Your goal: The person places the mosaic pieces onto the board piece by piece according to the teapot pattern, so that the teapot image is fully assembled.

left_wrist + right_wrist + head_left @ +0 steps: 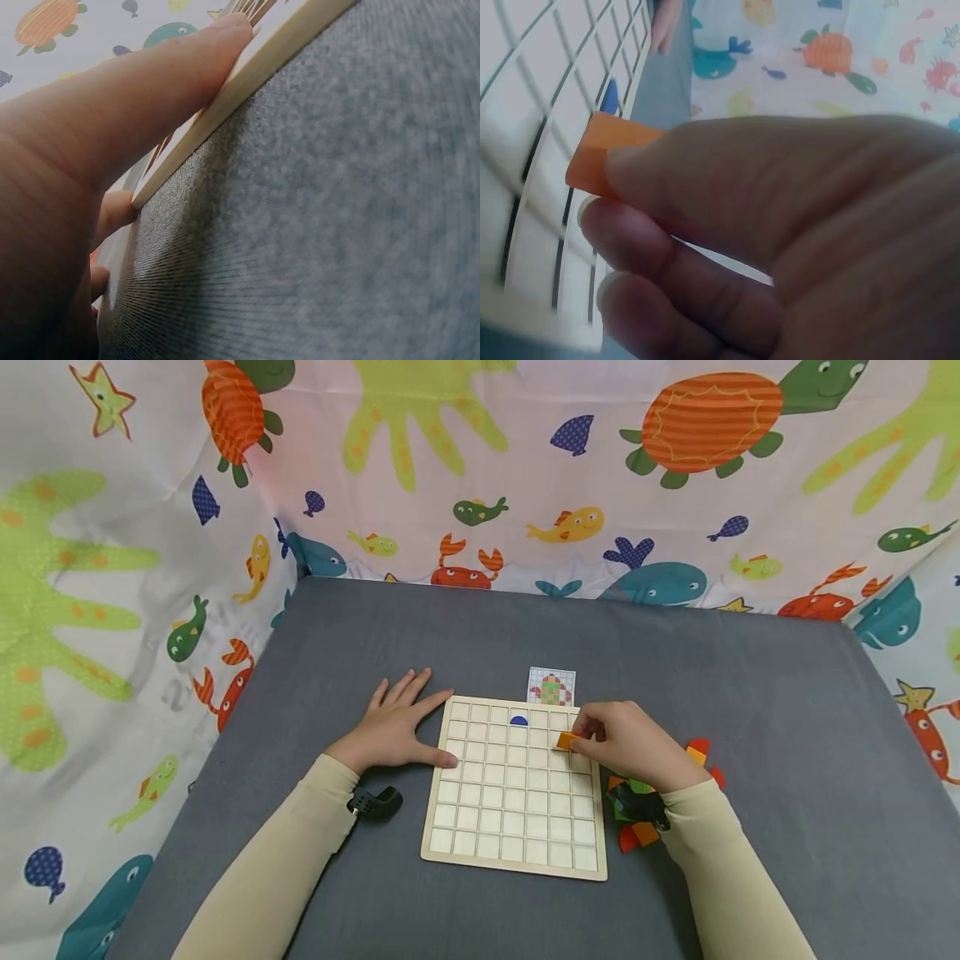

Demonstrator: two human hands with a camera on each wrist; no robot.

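A wooden grid board lies on the grey table, its square cells bordered by thin ridges. One blue half-round piece sits in a cell near its far edge. My right hand pinches an orange block between thumb and fingers, over the upper right cells; the right wrist view shows the orange block close against the grid. My left hand rests at the board's left edge, fingers spread and straight, with the thumb on the rim.
A small pattern card with a coloured grid picture lies just beyond the board's far edge. Several red, orange and green blocks are piled right of the board, partly hidden under the right wrist. A sea-animal curtain borders the table.
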